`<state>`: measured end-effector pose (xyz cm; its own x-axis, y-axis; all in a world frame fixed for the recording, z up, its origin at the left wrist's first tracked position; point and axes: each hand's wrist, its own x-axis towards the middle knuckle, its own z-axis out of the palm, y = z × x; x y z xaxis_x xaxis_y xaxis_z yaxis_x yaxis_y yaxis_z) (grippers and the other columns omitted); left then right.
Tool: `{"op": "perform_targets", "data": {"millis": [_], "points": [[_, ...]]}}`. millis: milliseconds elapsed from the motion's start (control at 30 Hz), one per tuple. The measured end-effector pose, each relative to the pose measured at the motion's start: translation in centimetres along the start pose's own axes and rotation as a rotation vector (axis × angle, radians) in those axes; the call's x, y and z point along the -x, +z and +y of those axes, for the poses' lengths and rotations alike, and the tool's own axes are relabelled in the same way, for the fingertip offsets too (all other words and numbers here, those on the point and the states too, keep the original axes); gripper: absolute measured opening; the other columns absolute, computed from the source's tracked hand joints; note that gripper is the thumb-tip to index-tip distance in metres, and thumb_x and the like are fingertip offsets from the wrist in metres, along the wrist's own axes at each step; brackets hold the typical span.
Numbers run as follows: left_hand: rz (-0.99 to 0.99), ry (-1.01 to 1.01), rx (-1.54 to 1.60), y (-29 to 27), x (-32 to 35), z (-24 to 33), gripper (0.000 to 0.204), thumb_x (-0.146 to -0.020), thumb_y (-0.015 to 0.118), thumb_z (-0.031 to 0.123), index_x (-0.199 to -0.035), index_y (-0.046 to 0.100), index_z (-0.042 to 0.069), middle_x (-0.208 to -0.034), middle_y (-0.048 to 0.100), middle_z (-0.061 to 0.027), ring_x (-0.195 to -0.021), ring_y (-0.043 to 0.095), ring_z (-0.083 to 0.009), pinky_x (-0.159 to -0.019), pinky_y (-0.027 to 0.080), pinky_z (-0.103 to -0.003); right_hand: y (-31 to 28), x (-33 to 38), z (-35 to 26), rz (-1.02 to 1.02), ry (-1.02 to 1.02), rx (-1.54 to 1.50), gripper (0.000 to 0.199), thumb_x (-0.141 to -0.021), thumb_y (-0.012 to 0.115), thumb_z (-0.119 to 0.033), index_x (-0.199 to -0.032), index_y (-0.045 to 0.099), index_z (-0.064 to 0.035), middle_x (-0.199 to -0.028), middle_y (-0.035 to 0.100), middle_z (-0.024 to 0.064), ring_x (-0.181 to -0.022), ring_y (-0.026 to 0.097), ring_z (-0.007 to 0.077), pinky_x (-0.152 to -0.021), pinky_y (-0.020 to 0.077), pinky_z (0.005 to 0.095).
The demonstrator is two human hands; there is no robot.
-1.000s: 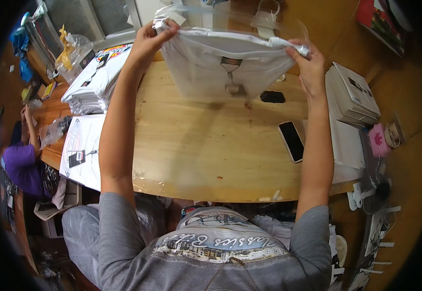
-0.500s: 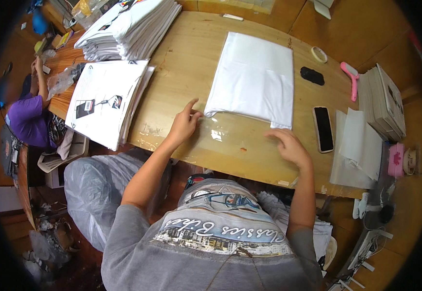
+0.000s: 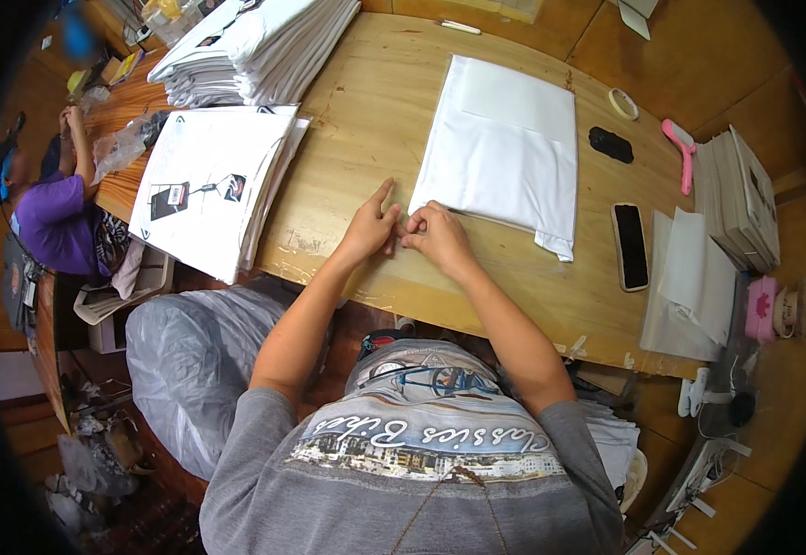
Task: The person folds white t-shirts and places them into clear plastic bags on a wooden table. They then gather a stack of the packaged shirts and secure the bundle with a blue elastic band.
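Observation:
A folded white garment lies flat on the wooden table, with a paler white rectangular sheet over its far half. One near corner of the garment hangs out unevenly at the right. My left hand is by the garment's near left corner, index finger stretched out and the other fingers loosely bent. Right beside it, my right hand has its thumb and fingertips pinched together at that corner. What the pinch holds, if anything, is too small to make out.
Stacks of packed white garments fill the left side. To the right lie a phone, a black object, a tape roll, a pink-handled tool and clear plastic sheets. A person in purple works at far left.
My right hand has moved left from the garment's near right corner to beside my left hand, and its fingers have closed into a pinch. The left hand stays by the left corner.

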<state>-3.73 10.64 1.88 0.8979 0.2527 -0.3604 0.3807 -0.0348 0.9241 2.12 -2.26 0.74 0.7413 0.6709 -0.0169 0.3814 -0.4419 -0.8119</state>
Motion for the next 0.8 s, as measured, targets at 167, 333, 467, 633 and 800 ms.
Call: {"op": "perform_targets", "data": {"millis": [167,333,467,633,800], "points": [[0.005,0.037,-0.148,0.0,-1.0,-0.9,0.053,-0.076,0.051,0.005,-0.123,0.028,0.007,-0.053,0.051,-0.0033,-0.037,0.042,-0.0077,-0.035,0.033,-0.020,0.9,0.5,0.6,0.048,-0.146,-0.003,0.016,-0.058,0.066,-0.008,-0.063,0.052,-0.0036,-0.073,0.048,0.0065,-0.075,0.047,0.0228,-0.067,0.0385,0.0313],[0.065,0.034,-0.225,0.8,-1.1,0.3,0.043,-0.072,0.055,0.002,-0.109,0.036,0.009,-0.055,0.054,-0.0052,-0.043,0.045,-0.0073,-0.038,0.035,-0.021,-0.1,2.1,0.6,0.051,-0.184,0.092,0.015,-0.061,0.063,-0.010,-0.063,0.050,-0.0049,-0.073,0.048,0.0055,-0.078,0.044,0.0234,-0.069,0.0347,0.0324],[0.027,0.049,-0.240,0.5,-1.2,-0.5,0.036,-0.070,0.057,0.005,-0.099,0.036,0.008,-0.056,0.057,-0.0094,-0.049,0.055,-0.0150,-0.048,0.042,-0.027,-3.1,6.9,1.5,0.004,-0.110,0.238,0.011,-0.063,0.061,-0.016,-0.065,0.054,-0.0080,-0.079,0.050,0.0034,-0.082,0.045,0.0226,-0.071,0.0318,0.0360],[0.044,0.246,-0.375,0.6,-0.4,-0.8,0.031,-0.071,0.055,0.002,-0.094,0.034,0.007,-0.056,0.057,-0.0123,-0.052,0.057,-0.0236,-0.048,0.041,-0.030,-12.3,21.4,7.0,0.279,0.277,0.502,0.015,-0.055,0.064,-0.018,-0.062,0.057,-0.0062,-0.071,0.050,0.0054,-0.076,0.046,0.0251,-0.066,0.0329,0.0351],[0.085,0.444,-0.932,1.1,0.9,0.3,0.032,-0.069,0.057,0.009,-0.097,0.041,0.006,-0.081,0.054,-0.0132,-0.078,0.053,-0.0256,-0.061,0.042,-0.033,-18.7,33.4,7.4,-0.037,0.923,1.196,0.011,-0.060,0.058,-0.009,-0.070,0.061,-0.0069,-0.081,0.054,0.0069,-0.083,0.048,0.0247,-0.069,0.0315,0.0412]]}}
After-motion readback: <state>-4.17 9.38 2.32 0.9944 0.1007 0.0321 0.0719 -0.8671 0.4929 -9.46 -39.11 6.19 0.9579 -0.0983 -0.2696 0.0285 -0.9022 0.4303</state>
